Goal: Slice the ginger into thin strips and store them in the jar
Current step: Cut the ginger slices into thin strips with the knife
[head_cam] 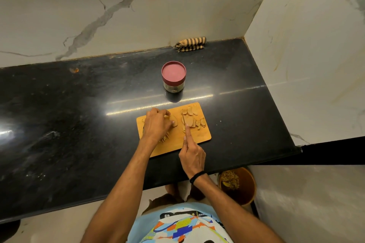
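The right hand [192, 157] clasped the knife [183, 117], forefinger along its spine, blade among the ginger slices [192, 119]; just left, the left hand [157, 124] curled its fingers over a ginger piece [174, 120]; cut strips [165, 137] lay by its wrist; the lidded jar [173, 76] stood beyond the cutting board [197, 134].

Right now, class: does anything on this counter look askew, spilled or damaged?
The board lies askew to the counter's front edge. An orange smear marks its back edge, left of the jar. Nothing looks spilled or broken.
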